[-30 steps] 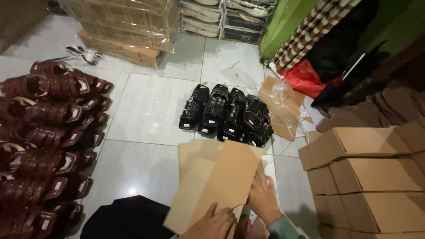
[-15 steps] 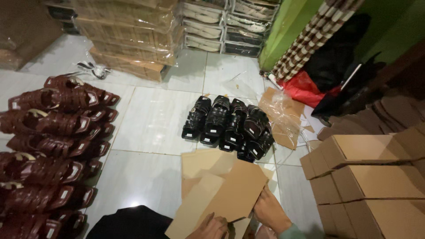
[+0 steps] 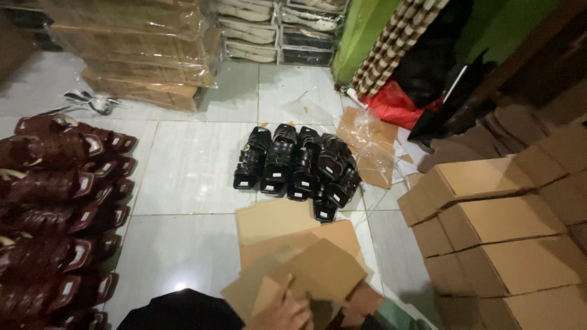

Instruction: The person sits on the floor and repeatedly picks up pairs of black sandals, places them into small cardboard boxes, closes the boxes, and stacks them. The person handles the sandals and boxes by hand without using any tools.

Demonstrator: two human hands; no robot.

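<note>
— What are the hands doing?

— Both sit at the bottom edge of the view. The left hand (image 3: 282,313) lies on a flat cardboard box blank (image 3: 318,269), fingers curled over its near edge and gripping it. The right hand (image 3: 361,304) is mostly hidden beneath the same cardboard; I can't tell whether it is open or closed.

— Where is that blank?

— Low in the middle of the view, tilted, raised just above the white tiled floor (image 3: 189,165). Under it and a little farther away lie more flat cardboard sheets (image 3: 275,220), fanned over each other on the tiles.

— And around it?

— Just beyond the sheets stands a cluster of black sandals (image 3: 296,162), packed side by side in a short row, one pair touching the far edge of the cardboard. To the left, dark red sandals (image 3: 55,201) are stacked in long overlapping rows down the edge of the view. On the right, folded cardboard boxes (image 3: 501,226) are piled in tiers, closed, near the hands. Crumpled clear plastic wrap (image 3: 367,143) lies on brown card between the black sandals and the boxes.

— Farther back?

— Plastic-wrapped bundles of flat cardboard (image 3: 134,43) at the far left, stacked shoe trays (image 3: 281,30) against a green wall (image 3: 361,30), and a red bag (image 3: 397,104) beside a checked cloth (image 3: 397,43).
</note>
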